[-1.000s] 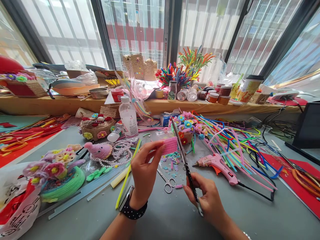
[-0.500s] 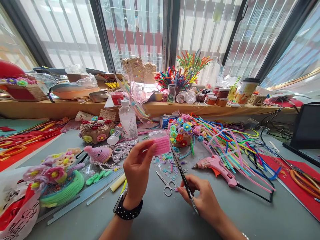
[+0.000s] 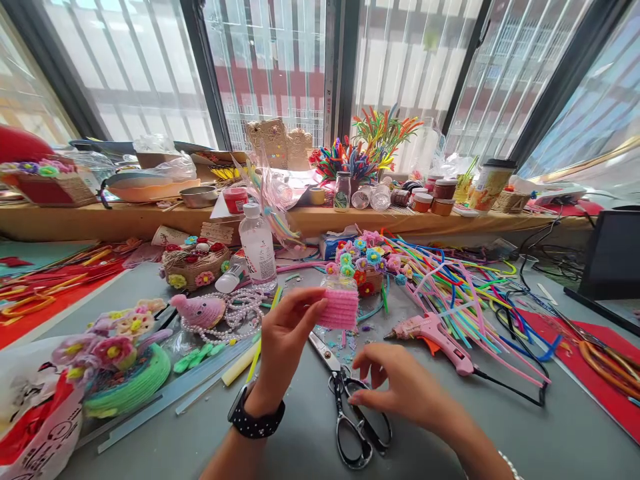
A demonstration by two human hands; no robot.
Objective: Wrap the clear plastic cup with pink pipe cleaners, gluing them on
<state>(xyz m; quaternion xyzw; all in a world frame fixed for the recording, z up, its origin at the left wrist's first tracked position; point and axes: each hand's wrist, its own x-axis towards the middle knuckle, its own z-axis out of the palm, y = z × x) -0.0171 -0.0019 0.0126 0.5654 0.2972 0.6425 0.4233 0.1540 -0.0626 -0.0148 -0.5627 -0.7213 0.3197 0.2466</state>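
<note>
My left hand (image 3: 284, 337) pinches a small clear box wrapped in pink pipe cleaner (image 3: 339, 304), held upright above the grey table. My right hand (image 3: 400, 385) hovers just right of it with fingers spread and nothing in them. Large black-handled scissors (image 3: 350, 400) lie flat on the table below and between my hands, blades pointing up-left. Pink and blue trimmings (image 3: 350, 337) are scattered under the box.
A pink glue gun (image 3: 433, 331) lies to the right beside a heap of coloured pipe cleaners (image 3: 460, 287). A water bottle (image 3: 257, 247), flower baskets (image 3: 194, 261), pearl beads (image 3: 235, 310) and a green coil basket (image 3: 125, 380) crowd the left. A wooden shelf (image 3: 150, 217) runs behind.
My right hand has laid the large scissors down on the table and opened above them. My left hand has moved the pink-wrapped box slightly right and lower.
</note>
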